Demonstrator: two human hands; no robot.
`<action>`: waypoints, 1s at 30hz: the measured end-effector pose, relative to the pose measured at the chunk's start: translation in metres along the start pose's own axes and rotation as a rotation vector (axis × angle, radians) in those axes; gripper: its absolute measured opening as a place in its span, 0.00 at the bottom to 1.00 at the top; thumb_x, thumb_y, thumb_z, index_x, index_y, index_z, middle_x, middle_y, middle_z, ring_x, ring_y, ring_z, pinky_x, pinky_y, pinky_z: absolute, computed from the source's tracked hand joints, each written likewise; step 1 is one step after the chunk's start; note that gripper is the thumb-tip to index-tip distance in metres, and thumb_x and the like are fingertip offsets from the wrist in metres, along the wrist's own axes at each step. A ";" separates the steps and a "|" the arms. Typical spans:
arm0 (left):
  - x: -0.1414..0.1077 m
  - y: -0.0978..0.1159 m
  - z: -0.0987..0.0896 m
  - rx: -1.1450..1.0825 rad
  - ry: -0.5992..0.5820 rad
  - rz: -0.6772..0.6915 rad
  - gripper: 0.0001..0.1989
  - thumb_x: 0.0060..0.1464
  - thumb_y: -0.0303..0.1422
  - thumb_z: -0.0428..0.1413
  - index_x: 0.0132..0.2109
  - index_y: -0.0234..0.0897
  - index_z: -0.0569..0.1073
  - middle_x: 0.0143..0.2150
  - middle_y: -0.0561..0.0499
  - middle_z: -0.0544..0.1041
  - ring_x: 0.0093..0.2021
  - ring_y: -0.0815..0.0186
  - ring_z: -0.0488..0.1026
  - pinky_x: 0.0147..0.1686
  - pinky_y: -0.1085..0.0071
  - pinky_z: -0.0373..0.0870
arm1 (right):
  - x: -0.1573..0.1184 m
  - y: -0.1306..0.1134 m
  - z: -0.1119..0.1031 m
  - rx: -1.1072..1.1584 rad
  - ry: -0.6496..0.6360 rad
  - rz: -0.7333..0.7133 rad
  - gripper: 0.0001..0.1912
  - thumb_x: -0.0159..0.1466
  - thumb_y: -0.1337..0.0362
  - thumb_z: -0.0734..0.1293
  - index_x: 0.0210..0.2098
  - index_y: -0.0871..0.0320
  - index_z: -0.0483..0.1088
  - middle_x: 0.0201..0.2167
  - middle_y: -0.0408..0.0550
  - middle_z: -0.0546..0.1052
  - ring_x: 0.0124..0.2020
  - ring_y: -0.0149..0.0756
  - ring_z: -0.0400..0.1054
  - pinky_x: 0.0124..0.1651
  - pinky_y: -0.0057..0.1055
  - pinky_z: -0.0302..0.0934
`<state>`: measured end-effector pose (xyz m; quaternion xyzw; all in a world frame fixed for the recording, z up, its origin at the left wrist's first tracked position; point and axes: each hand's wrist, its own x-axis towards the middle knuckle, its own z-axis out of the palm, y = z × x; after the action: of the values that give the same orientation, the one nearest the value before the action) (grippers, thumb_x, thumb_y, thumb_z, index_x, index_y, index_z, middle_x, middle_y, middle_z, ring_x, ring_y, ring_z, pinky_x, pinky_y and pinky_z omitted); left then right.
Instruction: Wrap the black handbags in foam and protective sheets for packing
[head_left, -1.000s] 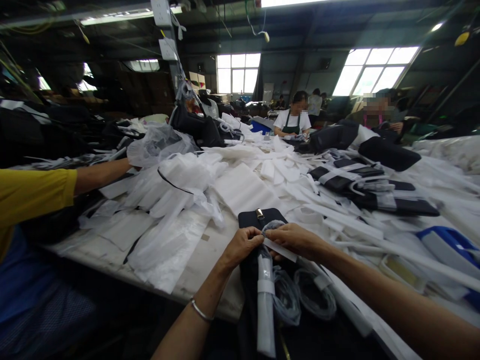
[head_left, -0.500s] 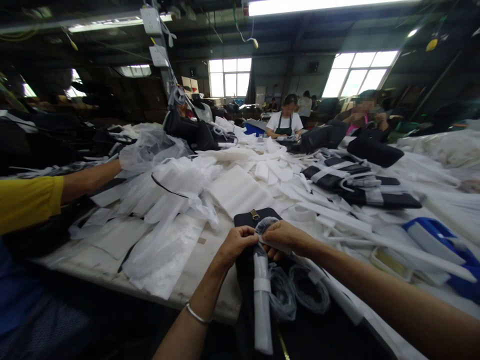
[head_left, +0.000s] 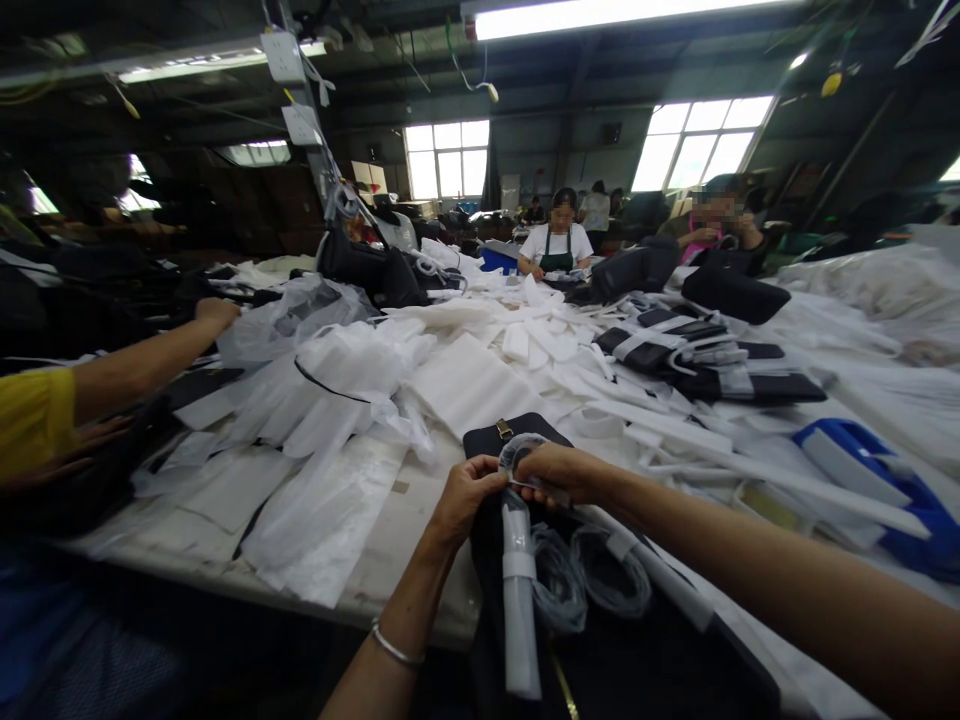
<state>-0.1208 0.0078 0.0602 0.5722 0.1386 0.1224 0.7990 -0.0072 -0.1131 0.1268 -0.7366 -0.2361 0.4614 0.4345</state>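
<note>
A black bag (head_left: 622, 650) lies at the table's front edge, with a gold buckle (head_left: 504, 429) at its far end. Over it curves a dark loop wrapped in clear film, which looks like the bag's handle (head_left: 517, 450). My left hand (head_left: 472, 490) pinches the near-left side of this loop between thumb and fingers. Closed around its right side is my right hand (head_left: 551, 470), its fingertips partly hidden. Just below my hands runs a white foam-wrapped strip (head_left: 519, 610) with a band around it. Two film-wrapped coils (head_left: 559, 580) rest beside the strip.
White foam sheets (head_left: 472, 380) and plastic film cover much of the table. Black wrapped bags (head_left: 675, 345) and a blue holder (head_left: 862, 470) lie to the right. A co-worker's yellow sleeve (head_left: 37, 420) reaches in from the left. Other people sit across the table.
My right hand has shifted slightly on the film-wrapped handle, whose loop shows rounder now. The co-worker's hand at left has come out of the plastic film. The view has turned slightly right.
</note>
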 end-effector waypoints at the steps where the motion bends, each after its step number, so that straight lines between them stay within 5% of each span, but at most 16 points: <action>1: 0.001 0.000 0.000 -0.009 -0.005 -0.004 0.17 0.41 0.38 0.68 0.37 0.31 0.77 0.31 0.50 0.80 0.29 0.68 0.74 0.34 0.73 0.68 | -0.002 -0.002 0.000 -0.026 -0.001 -0.001 0.08 0.51 0.73 0.65 0.17 0.58 0.68 0.10 0.41 0.68 0.10 0.26 0.57 0.11 0.21 0.51; 7: 0.010 -0.003 0.011 -0.064 -0.047 -0.035 0.17 0.42 0.36 0.68 0.38 0.32 0.77 0.31 0.50 0.80 0.30 0.68 0.75 0.35 0.74 0.69 | -0.018 -0.005 -0.015 -0.016 0.068 -0.029 0.08 0.51 0.72 0.67 0.16 0.60 0.70 0.11 0.40 0.69 0.10 0.24 0.58 0.10 0.20 0.49; 12: 0.011 -0.006 0.013 -0.131 0.036 -0.109 0.16 0.40 0.36 0.70 0.36 0.33 0.77 0.29 0.53 0.80 0.27 0.72 0.73 0.30 0.78 0.69 | -0.046 0.006 -0.081 0.227 0.276 -0.129 0.05 0.60 0.66 0.66 0.32 0.62 0.71 0.19 0.39 0.70 0.15 0.21 0.59 0.16 0.17 0.55; 17: 0.010 -0.001 0.013 -0.084 0.069 -0.156 0.19 0.36 0.36 0.71 0.36 0.32 0.78 0.30 0.51 0.80 0.27 0.71 0.74 0.30 0.78 0.71 | -0.079 0.053 -0.150 0.192 0.647 -0.242 0.11 0.60 0.64 0.67 0.42 0.59 0.66 0.23 0.42 0.75 0.19 0.26 0.66 0.19 0.21 0.61; 21: 0.015 0.001 0.017 -0.054 0.078 -0.191 0.19 0.34 0.36 0.71 0.35 0.32 0.79 0.29 0.51 0.81 0.27 0.70 0.74 0.29 0.79 0.72 | -0.076 0.106 -0.154 0.068 0.804 -0.197 0.04 0.59 0.66 0.67 0.33 0.59 0.68 0.21 0.41 0.74 0.19 0.29 0.68 0.22 0.24 0.64; 25: 0.023 -0.003 0.014 -0.032 0.138 -0.226 0.21 0.30 0.34 0.73 0.36 0.33 0.79 0.32 0.50 0.82 0.30 0.68 0.76 0.32 0.79 0.74 | -0.069 0.138 -0.147 -0.111 0.910 -0.234 0.02 0.55 0.67 0.70 0.30 0.58 0.75 0.32 0.45 0.80 0.37 0.36 0.74 0.44 0.30 0.67; 30: 0.029 -0.009 0.006 0.002 0.170 -0.243 0.22 0.30 0.32 0.72 0.36 0.33 0.79 0.33 0.48 0.83 0.30 0.67 0.77 0.31 0.80 0.75 | -0.119 0.162 -0.199 -0.234 1.120 -0.156 0.09 0.60 0.59 0.67 0.35 0.56 0.77 0.35 0.45 0.80 0.40 0.38 0.73 0.49 0.32 0.63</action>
<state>-0.0915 0.0096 0.0515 0.5397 0.2741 0.0725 0.7927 0.1051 -0.3690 0.0831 -0.8921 -0.0730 -0.0615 0.4416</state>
